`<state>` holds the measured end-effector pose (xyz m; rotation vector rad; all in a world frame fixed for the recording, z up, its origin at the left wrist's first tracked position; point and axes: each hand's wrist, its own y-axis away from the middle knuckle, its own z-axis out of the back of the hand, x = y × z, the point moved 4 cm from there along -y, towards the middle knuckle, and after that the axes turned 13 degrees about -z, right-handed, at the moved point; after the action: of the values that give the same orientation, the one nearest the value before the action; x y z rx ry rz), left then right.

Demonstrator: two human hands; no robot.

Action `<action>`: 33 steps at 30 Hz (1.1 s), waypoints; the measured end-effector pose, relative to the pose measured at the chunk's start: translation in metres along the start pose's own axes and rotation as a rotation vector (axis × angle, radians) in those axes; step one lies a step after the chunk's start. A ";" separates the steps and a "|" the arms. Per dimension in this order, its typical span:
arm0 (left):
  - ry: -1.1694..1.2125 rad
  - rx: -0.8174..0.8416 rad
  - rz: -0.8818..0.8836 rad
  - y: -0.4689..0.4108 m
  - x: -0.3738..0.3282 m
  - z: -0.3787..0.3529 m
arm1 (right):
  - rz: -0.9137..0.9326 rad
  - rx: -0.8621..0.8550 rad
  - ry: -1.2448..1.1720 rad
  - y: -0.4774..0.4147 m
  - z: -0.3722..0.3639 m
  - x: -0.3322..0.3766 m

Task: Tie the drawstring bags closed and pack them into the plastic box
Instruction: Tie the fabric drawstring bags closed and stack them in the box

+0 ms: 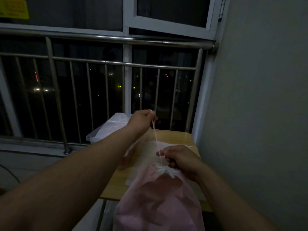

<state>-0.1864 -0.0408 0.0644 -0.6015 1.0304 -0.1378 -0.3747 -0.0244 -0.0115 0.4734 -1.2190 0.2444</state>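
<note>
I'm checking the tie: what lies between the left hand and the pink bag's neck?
In the head view, a taut pink drawstring runs from the left hand down to the pink bag's gathered neck, which the right hand grips.

left hand (141, 120) pulling drawstring (155, 139), right hand (179, 160) apparently gripping pink bag (158, 197)

A wooden table (176, 136) stands before a metal railing (100, 38).
</note>
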 end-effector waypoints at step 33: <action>-0.520 0.264 -0.359 0.070 0.039 -0.033 | -0.128 0.008 0.061 -0.038 0.000 0.010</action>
<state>-0.2055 -0.0109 -0.0144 -0.5364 0.3862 -0.4038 -0.3550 -0.0588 -0.0107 0.5452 -1.1243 0.1529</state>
